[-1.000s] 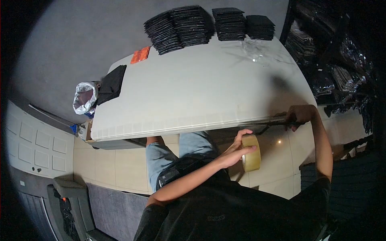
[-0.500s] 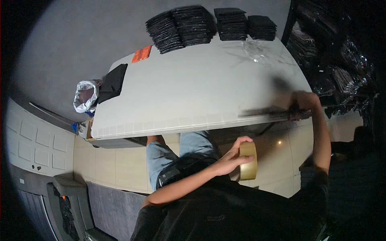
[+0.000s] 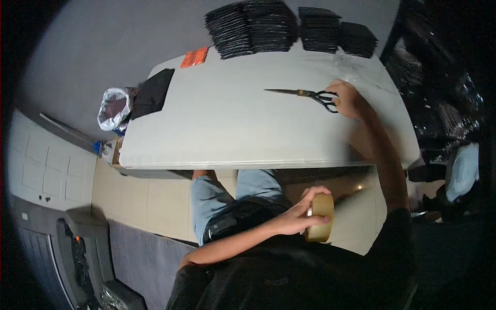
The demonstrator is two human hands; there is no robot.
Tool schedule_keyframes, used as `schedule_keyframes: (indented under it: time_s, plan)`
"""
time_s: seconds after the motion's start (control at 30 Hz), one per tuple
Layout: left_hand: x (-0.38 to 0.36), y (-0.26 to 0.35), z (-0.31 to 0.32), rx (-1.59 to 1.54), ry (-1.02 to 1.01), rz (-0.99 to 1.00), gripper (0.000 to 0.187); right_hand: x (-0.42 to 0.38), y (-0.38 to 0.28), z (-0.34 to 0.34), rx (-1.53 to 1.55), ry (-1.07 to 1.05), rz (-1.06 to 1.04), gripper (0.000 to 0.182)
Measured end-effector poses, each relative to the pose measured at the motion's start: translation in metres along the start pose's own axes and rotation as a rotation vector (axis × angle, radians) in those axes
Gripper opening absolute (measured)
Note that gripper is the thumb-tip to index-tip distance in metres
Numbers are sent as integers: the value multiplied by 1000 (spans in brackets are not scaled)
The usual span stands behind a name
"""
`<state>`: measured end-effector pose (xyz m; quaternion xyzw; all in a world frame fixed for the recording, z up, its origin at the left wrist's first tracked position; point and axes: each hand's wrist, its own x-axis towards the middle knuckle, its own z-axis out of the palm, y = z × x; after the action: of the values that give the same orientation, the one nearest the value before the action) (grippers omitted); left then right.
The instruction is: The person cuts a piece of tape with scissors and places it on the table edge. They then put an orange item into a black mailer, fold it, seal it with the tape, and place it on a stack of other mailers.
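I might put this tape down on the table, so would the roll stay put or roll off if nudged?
The tape roll, held in the left hand, is a round ring, so stood on edge it would probably roll across the smooth white table. Laid flat it should sit steady. It looks rigid and fairly light, gripped easily by the fingers alone.

Tape roll (image 3: 321, 217): tan, semi-translucent. Scissors (image 3: 305, 95): black handles, dull metallic blades. Table (image 3: 232, 129): plain white. Stacked packets (image 3: 268, 26): black, glossy. Small packet (image 3: 195, 57): orange. Folded cloth (image 3: 152, 94): black. Bag (image 3: 114, 107): white plastic. Jeans (image 3: 212, 199): light blue. Shirt (image 3: 289, 279): black.
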<state>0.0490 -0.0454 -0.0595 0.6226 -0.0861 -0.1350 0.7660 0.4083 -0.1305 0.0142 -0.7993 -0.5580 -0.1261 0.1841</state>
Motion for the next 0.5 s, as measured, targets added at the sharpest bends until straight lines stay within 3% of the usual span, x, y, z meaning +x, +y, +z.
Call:
schedule_keyframes:
  time_s: [0.07,0.13,0.2,0.27,0.4,0.5]
  plan:
    - [-3,10,-4,83,30,8,69,3,-27,-10,123,-114,223,21]
    - [-4,6,-9,204,12,24,72,-25,-58,-13,526,-116,302,14]
    - [-4,4,-10,203,1,7,72,-31,-94,-49,264,-536,224,12]
    - [-4,12,-14,202,-37,-54,73,-40,-105,-53,422,-730,204,13]
    - [-1,-8,-19,199,-45,59,74,-41,-95,-27,525,-842,246,14]
    - [2,-10,-23,278,-31,196,77,-27,-94,-41,496,-887,109,15]
